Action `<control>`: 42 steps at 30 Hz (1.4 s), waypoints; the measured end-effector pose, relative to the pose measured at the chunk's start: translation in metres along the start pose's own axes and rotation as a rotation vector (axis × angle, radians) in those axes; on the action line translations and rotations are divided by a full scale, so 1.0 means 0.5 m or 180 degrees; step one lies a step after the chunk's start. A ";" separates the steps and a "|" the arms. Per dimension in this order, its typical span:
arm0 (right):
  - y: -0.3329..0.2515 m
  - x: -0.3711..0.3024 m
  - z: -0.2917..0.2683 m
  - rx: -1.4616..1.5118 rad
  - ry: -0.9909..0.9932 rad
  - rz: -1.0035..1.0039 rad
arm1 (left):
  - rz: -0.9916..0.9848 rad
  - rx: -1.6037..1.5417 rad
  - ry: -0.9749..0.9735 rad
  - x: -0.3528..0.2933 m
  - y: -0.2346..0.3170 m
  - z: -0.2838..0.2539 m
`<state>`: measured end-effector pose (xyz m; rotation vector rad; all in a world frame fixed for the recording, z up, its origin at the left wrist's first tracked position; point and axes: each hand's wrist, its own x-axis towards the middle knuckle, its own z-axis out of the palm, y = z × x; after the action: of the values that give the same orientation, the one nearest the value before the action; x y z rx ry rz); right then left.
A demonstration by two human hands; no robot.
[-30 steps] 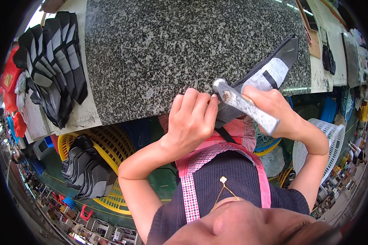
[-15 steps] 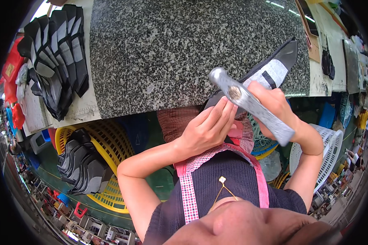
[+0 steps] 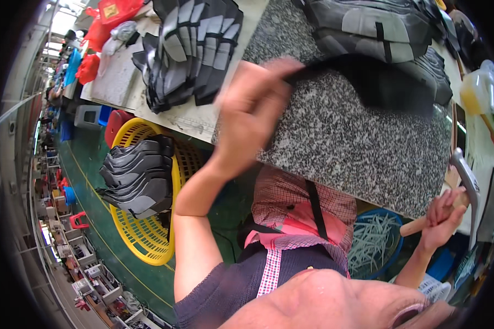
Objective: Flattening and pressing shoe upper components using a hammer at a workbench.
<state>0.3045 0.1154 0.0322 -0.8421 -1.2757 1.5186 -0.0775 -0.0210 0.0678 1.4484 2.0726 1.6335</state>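
My left hand (image 3: 252, 109), smeared by motion, is raised over the left side of the granite slab (image 3: 329, 126). Pinched in its fingers is one end of a black shoe upper (image 3: 389, 88), which stretches away to the right above the slab and is blurred as well. At the slab's right edge my right hand (image 3: 444, 216) is closed round the wooden handle of a hammer (image 3: 471, 186). The metal hammer head points up and away from the slab. Beyond the held piece lies a pile of black-and-grey shoe uppers (image 3: 379, 33) on the slab's far side.
Another fanned stack of shoe uppers (image 3: 186, 49) lies on the white table at the left. Below it, a yellow basket (image 3: 145, 241) holds several more. A blue basket (image 3: 376, 263) of pale strips stands under the slab. A clear bottle (image 3: 480, 90) sits at the far right.
The view has turned. My left hand has left the hammer's side and swung outward with the black shoe upper. My right hand has carried the hammer right, off the slab's edge.
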 end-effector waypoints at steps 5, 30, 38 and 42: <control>0.006 0.005 -0.048 -0.0050 0.0663 0.0272 | 0.1451 0.2644 0.1888 0.114 -0.146 -0.197; 0.065 0.052 0.014 -0.0026 -0.0007 0.1357 | 0.1928 0.1997 -0.0472 0.401 -0.001 0.418; 0.070 0.050 -0.002 0.0196 -0.0053 0.1303 | 0.1284 -0.0242 -0.0898 0.339 -0.007 0.188; 0.067 0.046 0.001 0.0180 0.0020 0.1308 | 0.1372 0.0036 0.1737 0.292 0.023 0.036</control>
<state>0.2891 0.1368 0.0011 -1.1197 -1.0919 1.8603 -0.1374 0.0975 0.1324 1.6874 2.1090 2.4166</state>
